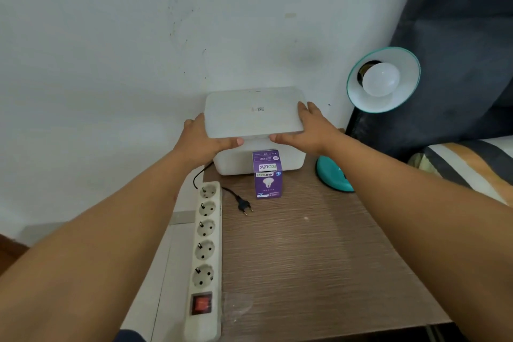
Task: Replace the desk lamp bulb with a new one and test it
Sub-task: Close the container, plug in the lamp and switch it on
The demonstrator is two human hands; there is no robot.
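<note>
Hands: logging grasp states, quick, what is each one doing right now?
Left hand: closed on the left edge of the white lid.
Right hand: closed on the lid's right edge.

Both my bare arms reach straight forward, nearly parallel, elbows low. My left hand (200, 139) is turned palm inward, fingers wrapped behind an edge and thumb pointing right along the front. My right hand (306, 126) mirrors it, fingers stretched forward, thumb pointing left. The two thumb tips lie near each other, not touching.
</note>
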